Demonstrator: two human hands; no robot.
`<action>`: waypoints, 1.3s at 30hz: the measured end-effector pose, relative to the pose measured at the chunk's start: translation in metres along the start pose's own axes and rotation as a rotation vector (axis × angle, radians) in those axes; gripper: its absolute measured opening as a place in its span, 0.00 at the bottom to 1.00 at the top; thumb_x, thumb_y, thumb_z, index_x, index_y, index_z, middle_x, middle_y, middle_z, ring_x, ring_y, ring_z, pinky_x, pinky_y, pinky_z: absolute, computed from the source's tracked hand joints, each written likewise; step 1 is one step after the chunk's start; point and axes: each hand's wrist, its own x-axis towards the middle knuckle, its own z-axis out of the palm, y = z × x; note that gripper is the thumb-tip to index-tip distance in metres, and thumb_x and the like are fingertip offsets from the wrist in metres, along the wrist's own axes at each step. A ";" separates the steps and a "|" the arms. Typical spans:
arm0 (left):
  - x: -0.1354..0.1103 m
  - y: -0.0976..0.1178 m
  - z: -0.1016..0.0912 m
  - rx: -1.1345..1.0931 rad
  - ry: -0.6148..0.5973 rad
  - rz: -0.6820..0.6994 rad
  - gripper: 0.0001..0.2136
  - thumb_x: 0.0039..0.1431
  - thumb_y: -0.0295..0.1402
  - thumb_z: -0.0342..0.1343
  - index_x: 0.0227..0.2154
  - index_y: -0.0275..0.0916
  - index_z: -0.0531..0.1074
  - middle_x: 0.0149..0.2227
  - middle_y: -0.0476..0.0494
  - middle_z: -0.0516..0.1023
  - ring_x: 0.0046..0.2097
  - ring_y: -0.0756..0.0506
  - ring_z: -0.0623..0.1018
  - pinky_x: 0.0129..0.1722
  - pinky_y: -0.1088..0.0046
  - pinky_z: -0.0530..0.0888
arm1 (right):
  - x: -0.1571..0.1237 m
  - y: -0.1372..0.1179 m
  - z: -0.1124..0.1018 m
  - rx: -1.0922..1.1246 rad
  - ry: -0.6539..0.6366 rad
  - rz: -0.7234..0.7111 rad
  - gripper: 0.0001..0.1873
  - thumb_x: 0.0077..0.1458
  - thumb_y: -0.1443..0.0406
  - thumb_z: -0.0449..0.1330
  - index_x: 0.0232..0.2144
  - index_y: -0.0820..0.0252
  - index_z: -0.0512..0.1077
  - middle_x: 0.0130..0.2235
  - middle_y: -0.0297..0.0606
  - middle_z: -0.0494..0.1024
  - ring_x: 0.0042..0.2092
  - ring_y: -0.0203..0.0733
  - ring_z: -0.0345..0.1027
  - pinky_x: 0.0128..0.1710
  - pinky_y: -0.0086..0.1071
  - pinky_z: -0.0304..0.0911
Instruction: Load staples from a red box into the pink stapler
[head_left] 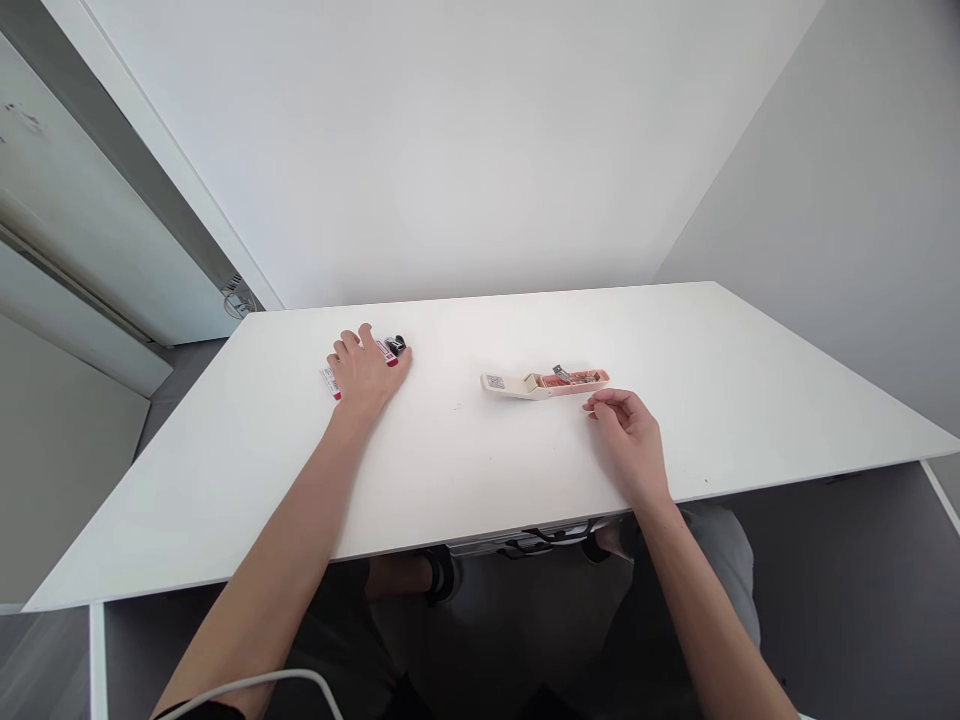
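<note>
A: What's the left hand doing?
B: It lies palm down, fingers spread open, over red-and-white packaging; a black item sits near its thumb.
A: And the right hand?
B: Fingers curled, just beside the hinged case, which lies opened out on the counter, pink end nearest; I can't tell whether they grip anything.

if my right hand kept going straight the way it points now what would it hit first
Probably the pink tray of the opened case, just beyond the fingertips of the right hand, though height above the table is hard to judge.
</note>
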 end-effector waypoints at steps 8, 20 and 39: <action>0.003 -0.005 0.000 -0.132 0.074 0.042 0.35 0.55 0.52 0.62 0.61 0.37 0.66 0.59 0.23 0.70 0.53 0.25 0.77 0.60 0.45 0.67 | -0.001 -0.002 0.000 -0.014 -0.004 -0.003 0.08 0.57 0.61 0.61 0.39 0.54 0.75 0.43 0.40 0.83 0.50 0.50 0.76 0.54 0.44 0.68; 0.024 -0.003 -0.025 -1.135 0.079 -0.343 0.28 0.71 0.54 0.28 0.52 0.46 0.69 0.51 0.38 0.75 0.45 0.42 0.83 0.37 0.65 0.79 | -0.002 -0.002 0.000 -0.012 -0.009 0.012 0.08 0.57 0.61 0.62 0.39 0.54 0.76 0.43 0.39 0.83 0.49 0.49 0.76 0.55 0.45 0.68; 0.011 -0.021 -0.009 -0.183 0.198 -0.110 0.16 0.67 0.38 0.47 0.48 0.36 0.74 0.57 0.22 0.74 0.63 0.23 0.70 0.64 0.37 0.61 | -0.002 -0.001 0.000 -0.006 -0.027 -0.001 0.07 0.58 0.60 0.62 0.39 0.54 0.76 0.42 0.39 0.83 0.48 0.49 0.77 0.55 0.45 0.68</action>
